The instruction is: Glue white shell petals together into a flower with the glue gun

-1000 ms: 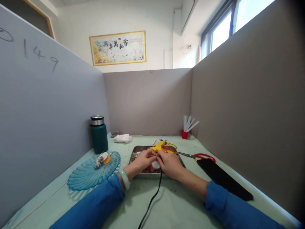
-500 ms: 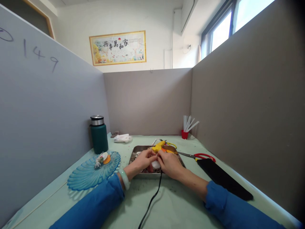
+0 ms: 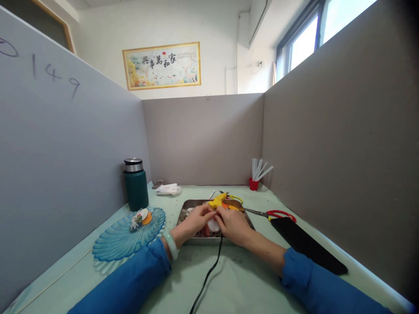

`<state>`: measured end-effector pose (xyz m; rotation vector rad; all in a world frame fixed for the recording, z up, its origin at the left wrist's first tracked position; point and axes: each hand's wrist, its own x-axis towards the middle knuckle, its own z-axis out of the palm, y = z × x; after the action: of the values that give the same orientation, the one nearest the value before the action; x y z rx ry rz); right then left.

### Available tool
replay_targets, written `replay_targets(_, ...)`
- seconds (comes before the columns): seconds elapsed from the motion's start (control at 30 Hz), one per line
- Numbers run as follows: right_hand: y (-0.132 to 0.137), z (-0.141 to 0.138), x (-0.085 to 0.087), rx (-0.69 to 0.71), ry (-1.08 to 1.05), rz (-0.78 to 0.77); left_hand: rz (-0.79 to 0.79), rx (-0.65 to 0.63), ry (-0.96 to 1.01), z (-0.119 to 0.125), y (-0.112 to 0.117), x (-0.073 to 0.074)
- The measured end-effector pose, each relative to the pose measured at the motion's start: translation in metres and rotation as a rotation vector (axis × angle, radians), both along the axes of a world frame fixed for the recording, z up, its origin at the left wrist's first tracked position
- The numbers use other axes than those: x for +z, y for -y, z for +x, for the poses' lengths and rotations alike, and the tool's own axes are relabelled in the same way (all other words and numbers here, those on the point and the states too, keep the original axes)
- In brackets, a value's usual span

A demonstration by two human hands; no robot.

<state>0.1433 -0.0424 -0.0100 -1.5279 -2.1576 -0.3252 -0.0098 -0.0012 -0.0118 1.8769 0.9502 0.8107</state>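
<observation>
My left hand (image 3: 199,219) and my right hand (image 3: 231,222) meet over a metal tray (image 3: 196,240), fingertips pinched together. What they pinch is too small and too covered to make out. Just below the fingers shows a white, rounded piece (image 3: 214,225), perhaps a shell; whether it is held or lies in the tray I cannot tell. Behind the hands, a yellow glue gun (image 3: 218,200) with an orange part rests on the tray. A black cord (image 3: 209,272) runs from the tray toward me.
Left stands a blue scalloped glass plate (image 3: 114,240) bearing small shell-like decorations (image 3: 141,219), with a green bottle (image 3: 135,187) behind. Right lie red-handled scissors (image 3: 281,214) and a black flat object (image 3: 307,244). White sticks fill a red cup (image 3: 254,184). Grey partitions (image 3: 203,139) enclose the table.
The fingertips have shifted very slightly against each other, and the white piece below them has moved a little. Everything else stays where it was.
</observation>
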Motion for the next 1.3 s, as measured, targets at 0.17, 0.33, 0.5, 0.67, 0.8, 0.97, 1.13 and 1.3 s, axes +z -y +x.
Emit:
replay_targets(0.17, -0.0006, -0.0001, -0.0008, -0.022, 0.013, 0.004, 0.006, 0.007, 0.003, 0.0002, -0.0013, -0.0004)
replay_targets(0.33, -0.0008, 0.0002, -0.0011, -0.012, 0.012, 0.020, 0.005, 0.014, 0.017, 0.0006, 0.0000, 0.0008)
replay_targets(0.5, 0.0004, -0.0003, -0.0007, -0.014, -0.002, 0.018, -0.008, 0.016, 0.020, 0.0004, -0.0001, -0.0003)
replay_targets(0.67, 0.0010, -0.0006, 0.0001, -0.024, 0.007, 0.022, -0.003, 0.015, 0.027, 0.0000, -0.0012, -0.0018)
replay_targets(0.8, 0.0009, -0.0006, 0.0003, -0.029, 0.009, 0.031, -0.013, 0.024, 0.012, 0.0003, 0.0004, 0.0005)
replay_targets(0.97, -0.0002, -0.0002, -0.0003, -0.028, 0.005, 0.028, -0.006, 0.024, 0.007, 0.0002, -0.0009, -0.0008)
replay_targets(1.13, -0.0013, 0.0001, -0.0015, -0.031, 0.016, 0.036, 0.005, 0.018, 0.012, 0.0007, 0.0004, -0.0001)
replay_targets(1.3, -0.0019, -0.0001, -0.0021, -0.034, 0.025, 0.033, 0.006, 0.029, -0.009, 0.0013, 0.0039, 0.0035)
